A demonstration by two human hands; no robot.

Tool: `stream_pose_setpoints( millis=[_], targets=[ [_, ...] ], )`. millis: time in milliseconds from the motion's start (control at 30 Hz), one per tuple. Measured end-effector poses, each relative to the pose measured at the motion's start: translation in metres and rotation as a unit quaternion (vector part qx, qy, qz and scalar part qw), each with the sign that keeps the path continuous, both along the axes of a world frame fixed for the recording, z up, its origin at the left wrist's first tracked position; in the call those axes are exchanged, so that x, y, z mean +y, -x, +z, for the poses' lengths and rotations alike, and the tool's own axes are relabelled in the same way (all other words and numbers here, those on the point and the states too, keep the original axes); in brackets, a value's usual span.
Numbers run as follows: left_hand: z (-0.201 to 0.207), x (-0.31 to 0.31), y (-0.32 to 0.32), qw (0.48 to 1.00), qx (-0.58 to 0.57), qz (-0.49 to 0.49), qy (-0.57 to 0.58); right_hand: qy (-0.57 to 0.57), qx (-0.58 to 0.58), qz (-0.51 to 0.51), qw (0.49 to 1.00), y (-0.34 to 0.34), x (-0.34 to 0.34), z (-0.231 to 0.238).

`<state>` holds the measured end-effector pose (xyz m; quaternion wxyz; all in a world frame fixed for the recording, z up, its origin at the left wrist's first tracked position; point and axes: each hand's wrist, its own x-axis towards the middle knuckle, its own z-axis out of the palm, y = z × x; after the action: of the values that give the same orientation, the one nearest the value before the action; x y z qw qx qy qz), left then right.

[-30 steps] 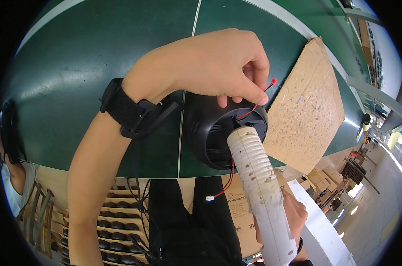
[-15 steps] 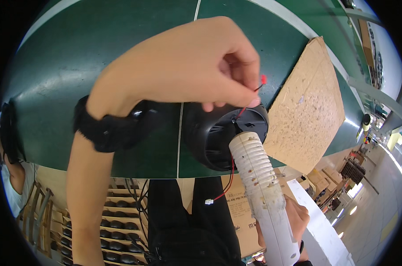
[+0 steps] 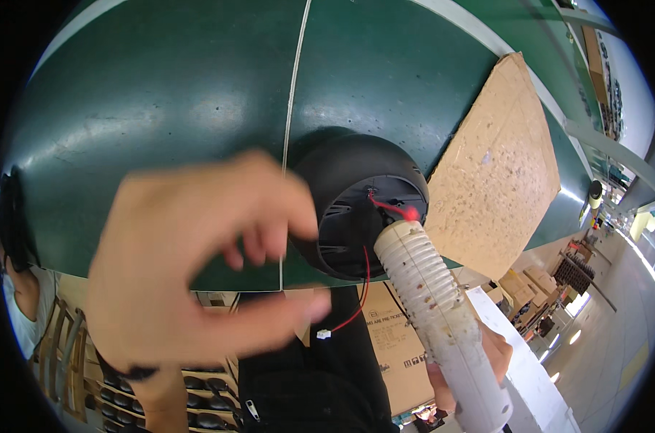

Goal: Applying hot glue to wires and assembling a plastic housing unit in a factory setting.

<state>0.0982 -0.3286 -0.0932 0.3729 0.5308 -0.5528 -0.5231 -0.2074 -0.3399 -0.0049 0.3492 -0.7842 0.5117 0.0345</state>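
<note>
A round black plastic housing [image 3: 363, 157] lies on the green worktop near its front edge, its hollow side facing me. From inside it rises a short wire with a red tip [image 3: 412, 214]. A red and black wire [image 3: 365, 289] hangs over the edge, ending in a small white connector [image 3: 324, 334]. My right hand [image 3: 492, 353] grips a white heat gun [image 3: 435, 303] with a ribbed, stained barrel; its muzzle is beside the housing, close to the red tip. Left of the housing, my left hand [image 3: 168, 252] is blurred and empty, thumb and fingers apart.
A worn brown cardboard sheet [image 3: 500, 173] lies on the green worktop [image 3: 176, 86] to the right. Below the edge are a printed carton [image 3: 396, 353] and racks of black rounded parts [image 3: 197, 382]. Another person's arm [image 3: 25, 289] shows at far left.
My left hand has let go of the red-tipped wire and drawn back left and toward me. The wire's tip has dropped toward the heat gun's muzzle.
</note>
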Motion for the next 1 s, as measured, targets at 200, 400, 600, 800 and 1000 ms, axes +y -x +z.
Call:
stream_pose_setpoints(
  millis=[200,400,600,800,1000],
  targets=[
    [-0.002,0.035,0.039,0.988,-0.071,-0.071,0.119,-0.049,0.033,0.023,0.998,0.028,-0.003,-0.001],
    [-0.022,0.001,0.036,0.961,-0.151,0.091,0.212,-0.107,0.108,0.085,0.985,0.026,-0.010,0.022],
    [-0.033,-0.014,0.050,0.952,-0.194,0.079,0.225,-0.072,0.108,0.074,0.989,0.012,-0.001,0.019],
    [-0.042,-0.014,0.052,0.950,-0.201,0.086,0.225,-0.092,0.119,0.099,0.984,0.008,0.000,0.014],
    [-0.028,-0.017,0.045,0.946,-0.198,0.098,0.235,-0.300,0.060,0.138,0.942,0.023,-0.038,0.035]
  ],
)
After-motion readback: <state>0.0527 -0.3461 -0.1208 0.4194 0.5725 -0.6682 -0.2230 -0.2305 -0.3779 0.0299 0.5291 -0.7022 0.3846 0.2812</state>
